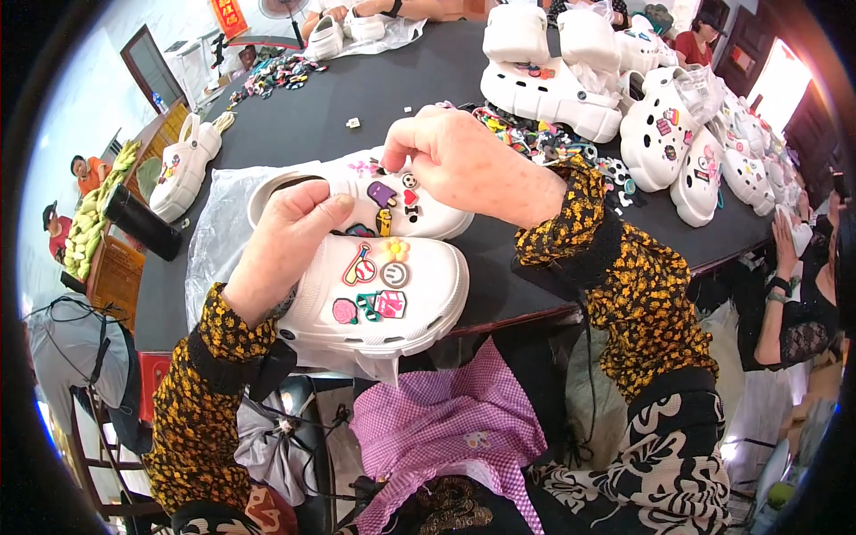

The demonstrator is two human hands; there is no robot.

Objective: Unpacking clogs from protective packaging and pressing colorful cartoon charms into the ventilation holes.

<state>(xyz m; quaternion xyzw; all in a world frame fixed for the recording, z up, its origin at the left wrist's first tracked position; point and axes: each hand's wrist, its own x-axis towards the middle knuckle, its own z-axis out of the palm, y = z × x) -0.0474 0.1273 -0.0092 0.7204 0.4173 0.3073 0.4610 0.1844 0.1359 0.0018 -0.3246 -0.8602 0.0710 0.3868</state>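
Two white clogs lie side by side on clear plastic in front of me. The nearer clog (pixel 388 294) carries charms such as a baseball with bat, a yellow flower and a grey smiley. On the farther clog (pixel 455 223) are a purple popsicle charm (pixel 382 194), a football, a red heart and several others. My left hand (pixel 290 241) is closed on the farther clog at its opening, thumb on top and fingers mostly hidden. Over that clog's far side, my right hand (pixel 473 160) is closed in a pinch at the charms; its fingertips hide whatever they hold.
Loose charms (pixel 535 134) lie in a pile beyond my right hand, with white clogs (pixel 553 94) stacked behind and to the right. At left stand a black bottle (pixel 143 223) and another white clog (pixel 183 169). Other people work around the dark table (pixel 428 80).
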